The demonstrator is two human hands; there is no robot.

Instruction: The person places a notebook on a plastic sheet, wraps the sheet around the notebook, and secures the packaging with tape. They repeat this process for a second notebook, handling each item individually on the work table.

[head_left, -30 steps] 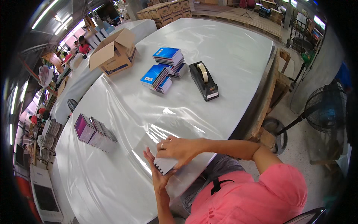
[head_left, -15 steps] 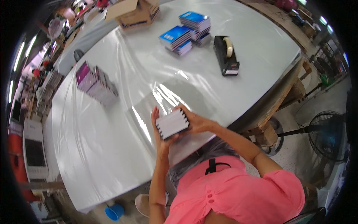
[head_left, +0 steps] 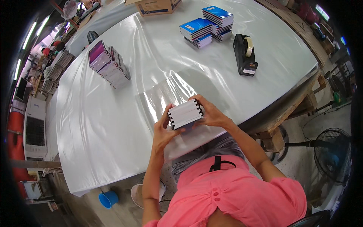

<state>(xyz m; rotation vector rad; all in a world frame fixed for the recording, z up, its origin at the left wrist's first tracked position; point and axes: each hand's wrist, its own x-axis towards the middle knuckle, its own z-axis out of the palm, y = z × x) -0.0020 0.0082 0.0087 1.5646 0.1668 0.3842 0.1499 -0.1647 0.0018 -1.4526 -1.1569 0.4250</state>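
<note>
A small stack of spiral-bound notebooks (head_left: 185,114) is held between my two hands, with its white page edges turned up and black binding at both ends. My left hand (head_left: 162,130) grips the left end, its thumb along the near side. Around the right end, my right hand (head_left: 212,113) is closed with its fingers on the far corner. Below the stack, a clear plastic sheet (head_left: 153,96) lies on the table, creased and shiny. The covers of the held notebooks are mostly hidden.
On the white-covered table (head_left: 94,151) stand a purple-topped notebook stack (head_left: 109,66) at left and blue notebooks (head_left: 194,28) at the back. A black tape dispenser (head_left: 245,56) sits back right. Beyond is a cardboard box (head_left: 157,6). A fan (head_left: 332,155) stands right; a blue bucket (head_left: 108,199) is on the floor.
My left hand's fingers, stretched out along the stack before, now curl around its end. The stack stays in both hands over the plastic sheet. The whole view has shifted slightly.
</note>
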